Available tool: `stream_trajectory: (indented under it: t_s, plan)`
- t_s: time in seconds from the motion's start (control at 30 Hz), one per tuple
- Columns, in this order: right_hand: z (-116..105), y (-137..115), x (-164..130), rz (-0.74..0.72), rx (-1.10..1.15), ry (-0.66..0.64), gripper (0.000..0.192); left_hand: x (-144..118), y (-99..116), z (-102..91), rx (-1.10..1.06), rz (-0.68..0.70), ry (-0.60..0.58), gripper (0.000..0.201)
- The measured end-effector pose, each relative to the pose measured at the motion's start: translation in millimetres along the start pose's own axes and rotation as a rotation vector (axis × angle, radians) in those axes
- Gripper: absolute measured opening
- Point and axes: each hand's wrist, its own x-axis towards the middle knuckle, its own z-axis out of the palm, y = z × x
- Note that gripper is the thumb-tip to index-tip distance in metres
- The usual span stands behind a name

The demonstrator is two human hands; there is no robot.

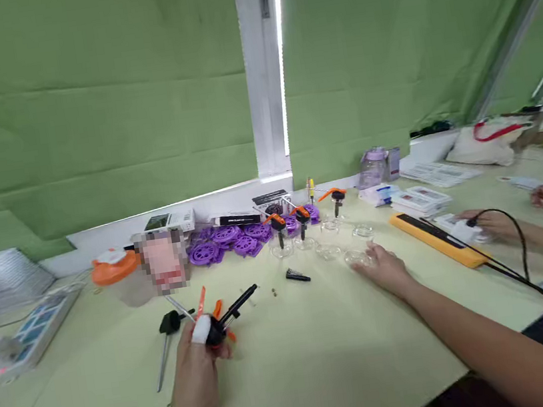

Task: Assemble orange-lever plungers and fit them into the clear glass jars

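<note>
From my remote seat I had the left hand [194, 369] low on the near side of the tabletop [286, 376], its fingers clamped on a black-and-orange assembly [215, 332]. The assembly was held above the surface, its black tube slanting up and to the right. On the far side of my reach, the right hand [387, 271] was stretched forward with its fingers at a clear round dish [355, 258]; I could not tell whether they were closed on its rim or only touching it.

Just behind that dish I saw another clear dish [329, 251]. Farther back, three black units with orange levers [301, 221] stood upright over clear round bases, near a cluster of purple spoked parts [225, 235]. Between my two hands lay a small black piece [297, 275] with a row of fine teeth or coils, too small to make out, and beside it some tiny brown bits [274, 292]. A black-headed rod [164, 353] lay just left of the left hand. To the right, past a yellow power strip [438, 240], a co-worker's hand [486, 224] rested near a white plug.
</note>
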Motion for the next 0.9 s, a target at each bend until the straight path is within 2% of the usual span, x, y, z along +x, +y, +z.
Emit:
stream_trajectory:
  t_s: [0.07, 0.13, 0.2, 0.23, 0.3, 0.33, 0.4, 0.47, 0.53, 0.57, 0.63, 0.67, 0.73, 0.8, 0.83, 0.87, 0.9]
  plan:
    - [1, 0, 5, 0.068, 0.042, 0.002, 0.093, -3, 2, -0.2, -0.021, 0.011, -0.018, 0.025]
    - [-1, -3, 5, 0.087, 0.061, 0.072, 0.104, -4, 4, -0.3, -0.034, 0.013, -0.043, 0.026]
    - [-5, -15, -2, 0.113, 0.064, 0.223, 0.119, -5, 5, -0.4, -0.044, 0.006, -0.080, 0.027]
    - [-7, -25, -10, 0.062, 0.052, 0.316, 0.122, -6, 6, -0.5, -0.043, -0.004, -0.101, 0.027]
    - [-11, -51, -34, -0.251, 0.018, 0.493, 0.111, -7, 5, -0.7, -0.029, -0.036, -0.163, 0.029]
    - [-12, -67, -49, -0.460, -0.005, 0.526, 0.101, -9, 5, -0.5, -0.017, -0.053, -0.210, 0.029]
    - [-11, -101, -80, -0.891, -0.063, 0.489, 0.073, -13, 3, 0.5, 0.009, -0.075, -0.323, 0.029]
    - [-5, -133, -109, -1.256, -0.121, 0.397, 0.048, -19, 1, 2.3, 0.040, -0.081, -0.428, 0.028]
    - [1, -156, -130, -1.494, -0.150, 0.311, 0.039, -24, -1, 3.6, 0.076, -0.070, -0.509, 0.028]
    - [2, -165, -137, -1.557, -0.117, 0.324, 0.035, -26, -2, 3.4, 0.098, -0.058, -0.529, 0.029]
    - [-1, -175, -144, -1.577, -0.052, 0.303, 0.033, -27, -3, 0.7, 0.151, 0.037, -0.490, 0.030]
    - [-6, -178, -145, -1.535, -0.002, 0.281, 0.033, -27, -3, -1.9, 0.180, 0.139, -0.427, 0.029]
    - [-21, -181, -145, -1.381, 0.124, 0.171, 0.033, -27, -2, -8.4, 0.231, 0.435, -0.272, 0.035]
    - [-37, -181, -142, -1.190, 0.274, -0.048, 0.029, -28, -2, -14.3, 0.279, 0.717, -0.210, 0.056]
    - [-42, -180, -139, -1.094, 0.341, -0.193, 0.027, -29, -3, -15.9, 0.318, 0.789, -0.241, 0.066]
    - [-44, -179, -136, -1.002, 0.390, -0.362, 0.024, -31, -5, -16.2, 0.373, 0.798, -0.299, 0.072]
    - [-42, -178, -132, -0.916, 0.428, -0.523, 0.021, -32, -6, -15.1, 0.439, 0.751, -0.368, 0.073]
